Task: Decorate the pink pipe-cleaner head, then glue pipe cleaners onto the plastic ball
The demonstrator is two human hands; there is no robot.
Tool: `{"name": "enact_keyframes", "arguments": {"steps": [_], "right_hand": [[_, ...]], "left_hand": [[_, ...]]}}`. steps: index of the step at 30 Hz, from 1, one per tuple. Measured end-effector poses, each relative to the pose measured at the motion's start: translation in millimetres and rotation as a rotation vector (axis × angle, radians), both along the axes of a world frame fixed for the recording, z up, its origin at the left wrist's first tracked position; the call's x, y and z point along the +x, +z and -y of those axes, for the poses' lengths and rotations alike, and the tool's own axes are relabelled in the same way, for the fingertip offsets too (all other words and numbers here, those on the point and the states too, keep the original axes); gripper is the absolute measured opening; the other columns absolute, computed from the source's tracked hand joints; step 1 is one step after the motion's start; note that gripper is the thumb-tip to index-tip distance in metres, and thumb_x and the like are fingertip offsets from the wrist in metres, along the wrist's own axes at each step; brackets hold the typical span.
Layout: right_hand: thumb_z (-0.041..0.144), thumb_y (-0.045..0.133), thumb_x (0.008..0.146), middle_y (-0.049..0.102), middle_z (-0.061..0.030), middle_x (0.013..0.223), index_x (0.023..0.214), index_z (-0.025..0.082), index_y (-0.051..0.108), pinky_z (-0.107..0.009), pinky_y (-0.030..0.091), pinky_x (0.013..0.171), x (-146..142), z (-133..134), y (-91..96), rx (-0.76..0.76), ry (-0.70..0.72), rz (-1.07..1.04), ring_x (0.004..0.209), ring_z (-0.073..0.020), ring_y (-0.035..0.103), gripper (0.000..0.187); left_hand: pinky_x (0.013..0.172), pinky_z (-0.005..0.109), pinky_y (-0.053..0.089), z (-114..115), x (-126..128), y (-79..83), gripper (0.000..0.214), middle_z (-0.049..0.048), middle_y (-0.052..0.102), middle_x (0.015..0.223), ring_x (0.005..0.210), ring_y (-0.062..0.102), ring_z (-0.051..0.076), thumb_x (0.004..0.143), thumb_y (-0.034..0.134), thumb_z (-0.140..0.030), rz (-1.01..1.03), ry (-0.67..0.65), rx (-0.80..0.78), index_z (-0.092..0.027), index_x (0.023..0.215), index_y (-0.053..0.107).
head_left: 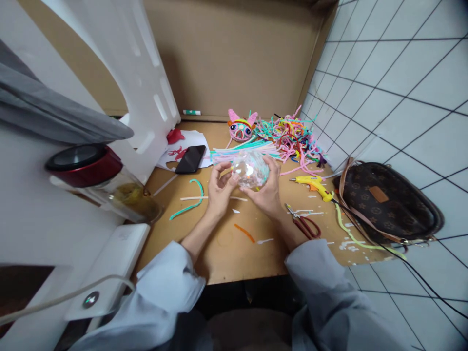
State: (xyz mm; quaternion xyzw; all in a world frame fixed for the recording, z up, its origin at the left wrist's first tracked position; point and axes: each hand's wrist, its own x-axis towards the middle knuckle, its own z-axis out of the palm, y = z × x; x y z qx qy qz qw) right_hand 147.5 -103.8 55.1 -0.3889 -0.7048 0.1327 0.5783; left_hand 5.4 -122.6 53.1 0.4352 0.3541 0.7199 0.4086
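Desk: the brown desk (pixel 219 265) carries everything in hand; its middle holds only a few loose strips, probably to leave elbow room.
Handbag: the brown bag (pixel 398 195) sits at the right edge by the tiled wall, likely parked out of the way.
Drink: the red-lidded bottle (pixel 127 195) stands at the left edge, apart from the craft pieces.
Tangle: the heap of coloured fuzzy stems (pixel 292 134) lies at the back right, perhaps so spares can be reached without crowding the front.
Left grip: the left hand (pixel 221 187) pinches the near-left side of the clear ball (pixel 250 170) between thumb and fingers.
Right grip: the right hand (pixel 268 187) cups its right side, thumb low; two opposed holds presumably keep something round and slick from slipping.
Ball: between both hands, before the straight stems (pixel 226 155), seemingly raised off the desk; glare blurs its surface.
Glue gun: the yellow gun (pixel 314 185) rests right of the right hand, nozzle pointing inward, cord trailing outward, probably to stay untangled.
Scissors: the red-handled scissors (pixel 305 224) lie just beside the right forearm, handily placed.
Orange piece: the short strip (pixel 244 233) lies loose near the front.
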Motion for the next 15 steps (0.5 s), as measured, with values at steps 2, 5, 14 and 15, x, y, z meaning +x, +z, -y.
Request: {"name": "enact_keyframes", "arguments": {"steps": [2, 5, 14, 15], "right_hand": [[0.041, 0.082, 0.070, 0.040, -0.0159, 0.146, 0.142, 0.027, 0.037, -0.058, 0.031, 0.121, -0.3, -0.9, -4.6, 0.021, -0.043, 0.043, 0.145, -0.0349, 0.035, 0.086], [0.042, 0.077, 0.074, 0.037, -0.0177, 0.148, 0.144, 0.026, 0.034, -0.060, 0.033, 0.119, -3.1, 0.4, -11.4, 0.070, -0.073, 0.116, 0.145, -0.0363, 0.034, 0.084], [0.017, 0.050, 0.086, 0.052, -0.0138, 0.126, 0.132, 0.023, 0.051, -0.050, 0.050, 0.101, -4.3, 13.6, -10.5, 0.106, 0.085, 0.184, 0.121, -0.0279, 0.054, 0.047], [0.017, 0.049, 0.087, 0.056, -0.0127, 0.121, 0.127, 0.024, 0.055, -0.049, 0.051, 0.099, -3.0, 14.6, -8.1, 0.111, 0.071, 0.184, 0.117, -0.0271, 0.057, 0.041]], "left_hand": [[0.097, 0.033, 0.052, 3.1, 2.9, 1.2, 0.052, 0.0057, 0.063, 0.117, 0.114, 0.062, 0.022, 0.071, 0.082, -0.051, -0.034, -0.049, 0.019, -0.025, 0.110, 0.060], [0.099, 0.035, 0.051, 4.4, 4.1, 0.9, 0.070, 0.0072, 0.060, 0.125, 0.118, 0.060, 0.024, 0.064, 0.085, -0.057, -0.050, -0.104, 0.042, -0.026, 0.119, 0.055], [0.107, 0.041, 0.047, -5.1, -8.3, -3.5, 0.102, 0.0120, 0.044, 0.141, 0.134, 0.047, 0.031, 0.049, 0.095, -0.043, -0.318, 0.151, 0.047, -0.025, 0.136, 0.045], [0.106, 0.041, 0.048, -5.1, -8.8, -3.0, 0.099, 0.0120, 0.045, 0.141, 0.133, 0.048, 0.031, 0.050, 0.094, -0.042, -0.360, 0.183, 0.058, -0.025, 0.135, 0.046]]}}
